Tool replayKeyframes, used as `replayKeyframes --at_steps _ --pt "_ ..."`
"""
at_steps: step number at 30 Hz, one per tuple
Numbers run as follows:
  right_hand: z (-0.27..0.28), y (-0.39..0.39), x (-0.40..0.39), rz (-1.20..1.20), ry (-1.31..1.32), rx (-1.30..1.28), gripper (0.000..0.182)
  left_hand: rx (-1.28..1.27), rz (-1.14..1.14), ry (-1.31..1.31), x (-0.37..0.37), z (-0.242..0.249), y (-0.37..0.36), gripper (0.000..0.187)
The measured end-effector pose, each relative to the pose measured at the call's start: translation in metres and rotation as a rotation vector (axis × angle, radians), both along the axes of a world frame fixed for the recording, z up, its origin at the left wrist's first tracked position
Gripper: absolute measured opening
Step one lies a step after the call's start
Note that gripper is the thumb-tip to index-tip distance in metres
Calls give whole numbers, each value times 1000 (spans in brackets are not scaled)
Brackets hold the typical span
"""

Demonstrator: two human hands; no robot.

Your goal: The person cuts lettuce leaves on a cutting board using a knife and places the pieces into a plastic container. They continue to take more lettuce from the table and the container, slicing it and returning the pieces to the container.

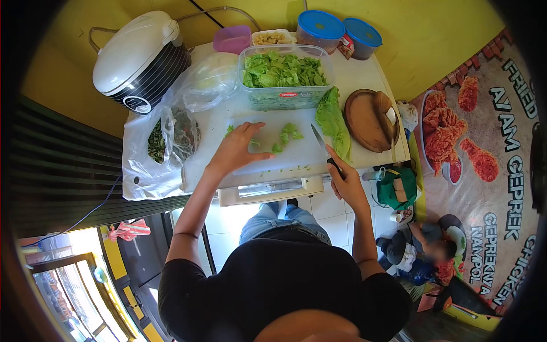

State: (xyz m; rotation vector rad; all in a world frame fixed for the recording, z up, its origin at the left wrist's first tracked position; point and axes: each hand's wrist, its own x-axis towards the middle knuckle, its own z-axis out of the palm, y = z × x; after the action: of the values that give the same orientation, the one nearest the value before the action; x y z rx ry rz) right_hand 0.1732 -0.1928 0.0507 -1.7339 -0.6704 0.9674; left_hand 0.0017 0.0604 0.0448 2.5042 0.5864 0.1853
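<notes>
On the pale cutting board (268, 162), my left hand (242, 149) is open, thumb and fingers spread, with small green scraps beside it. Cut lettuce pieces (289, 133) lie between my two hands. My right hand (346, 183) is closed round the black handle of a knife (320, 140), its blade pointing up and left over the board. A whole lettuce leaf (332, 122) lies just right of the blade. Behind the board stands a clear plastic container (285, 98) filled with chopped lettuce (283, 70).
A rice cooker (139, 60) and plastic bags (171, 139) are at the left. Blue-lidded tubs (321, 24), a purple bowl (232, 39) and a tray of food (272, 38) line the back. A round wooden board (361, 117) sits right. A person (436, 242) is low at the right.
</notes>
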Motion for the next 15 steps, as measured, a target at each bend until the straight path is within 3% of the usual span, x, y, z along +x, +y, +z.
replayKeyframes --at_steps 5,8,15 --pt "3 5 -2 23 1 -10 46 -113 -170 -184 2 -7 1 50" --pt "3 9 -3 30 -5 -3 46 -279 -203 -121 20 -28 -3 44" --pt "2 8 -3 46 10 -9 48 -120 -132 -193 47 -22 -9 46"
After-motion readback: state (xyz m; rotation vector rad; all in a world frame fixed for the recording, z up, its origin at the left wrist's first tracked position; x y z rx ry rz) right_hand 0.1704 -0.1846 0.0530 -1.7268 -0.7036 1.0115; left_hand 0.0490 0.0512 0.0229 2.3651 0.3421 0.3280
